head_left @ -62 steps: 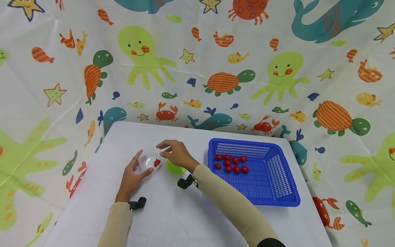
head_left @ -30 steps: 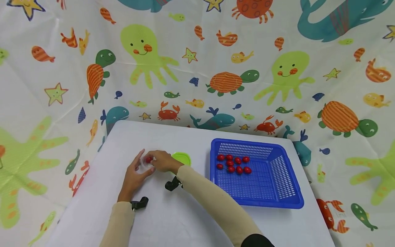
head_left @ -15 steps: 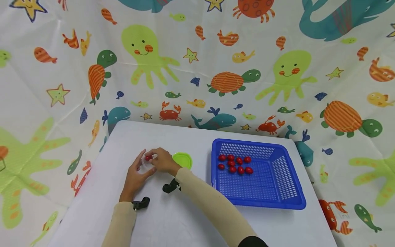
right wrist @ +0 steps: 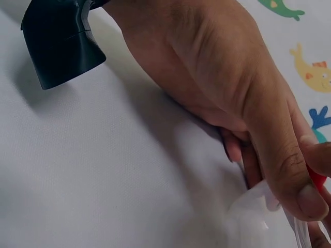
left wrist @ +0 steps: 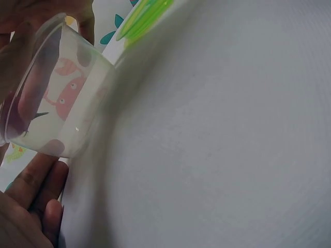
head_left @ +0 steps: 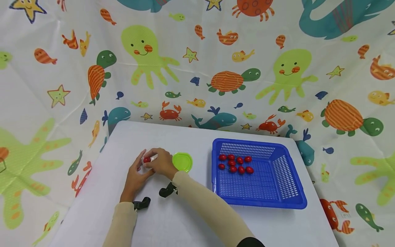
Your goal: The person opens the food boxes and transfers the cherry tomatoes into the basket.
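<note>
A small clear plastic cup (left wrist: pixel 90 111) stands tilted between the two hands, toward the left of the table in the head view. My left hand (head_left: pixel 135 178) holds it from the left, thumb and fingers spread around its side. Over its mouth, my right hand (head_left: pixel 161 163) pinches a red cherry tomato (head_left: pixel 147 160) between thumb and fingers. The right wrist view shows the thumb at the cup's rim with a sliver of red tomato (right wrist: pixel 316 178) behind it. Much of the cup is hidden by the fingers in the head view.
A bright green round lid (head_left: pixel 182 162) lies just right of the right hand. Farther right stands a blue plastic basket (head_left: pixel 262 192) with several red tomatoes (head_left: pixel 231 163) inside. White cloth covers the table (head_left: pixel 172 219), and a patterned curtain (head_left: pixel 197 96) hangs behind it.
My right hand has moved left and down from beside the cup to its mouth, uncovering the green lid. The tomato that lay in the cup is now between its fingers. The left hand stays put.
</note>
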A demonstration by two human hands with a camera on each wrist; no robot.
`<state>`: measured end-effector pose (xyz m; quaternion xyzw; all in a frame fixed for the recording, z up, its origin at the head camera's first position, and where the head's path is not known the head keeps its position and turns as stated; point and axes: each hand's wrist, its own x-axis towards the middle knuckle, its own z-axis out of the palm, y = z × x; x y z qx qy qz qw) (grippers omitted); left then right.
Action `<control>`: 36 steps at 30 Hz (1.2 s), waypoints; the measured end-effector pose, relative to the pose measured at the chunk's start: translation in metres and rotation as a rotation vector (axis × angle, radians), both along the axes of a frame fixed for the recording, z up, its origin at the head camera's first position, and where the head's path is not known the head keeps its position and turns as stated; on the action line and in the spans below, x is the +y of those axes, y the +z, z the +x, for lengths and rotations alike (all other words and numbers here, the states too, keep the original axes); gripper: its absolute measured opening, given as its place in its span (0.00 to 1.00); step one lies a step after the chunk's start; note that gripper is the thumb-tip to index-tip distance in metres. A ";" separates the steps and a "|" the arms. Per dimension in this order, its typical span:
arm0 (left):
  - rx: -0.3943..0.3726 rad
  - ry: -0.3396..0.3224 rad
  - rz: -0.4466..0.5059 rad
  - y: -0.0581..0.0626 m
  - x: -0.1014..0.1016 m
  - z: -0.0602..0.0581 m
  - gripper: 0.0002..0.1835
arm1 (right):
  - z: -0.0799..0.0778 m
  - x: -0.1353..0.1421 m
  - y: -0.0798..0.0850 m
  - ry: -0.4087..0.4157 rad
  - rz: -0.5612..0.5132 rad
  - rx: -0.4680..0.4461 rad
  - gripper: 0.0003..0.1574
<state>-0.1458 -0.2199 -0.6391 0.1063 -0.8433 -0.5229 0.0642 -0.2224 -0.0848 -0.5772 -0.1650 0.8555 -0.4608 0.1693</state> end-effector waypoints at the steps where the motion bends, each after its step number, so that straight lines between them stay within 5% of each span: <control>1: 0.004 -0.001 0.002 0.000 0.000 0.000 0.52 | 0.000 0.000 0.000 -0.003 0.001 0.007 0.11; 13: -0.004 0.001 -0.012 0.003 0.003 0.000 0.53 | -0.001 0.012 0.004 -0.002 -0.059 0.062 0.10; 21: -0.035 0.010 0.004 0.002 0.001 0.001 0.53 | -0.002 0.025 0.021 0.011 -0.059 0.189 0.12; 36: -0.037 0.012 0.028 0.003 0.002 0.001 0.52 | -0.006 0.065 0.055 -0.050 -0.151 0.196 0.14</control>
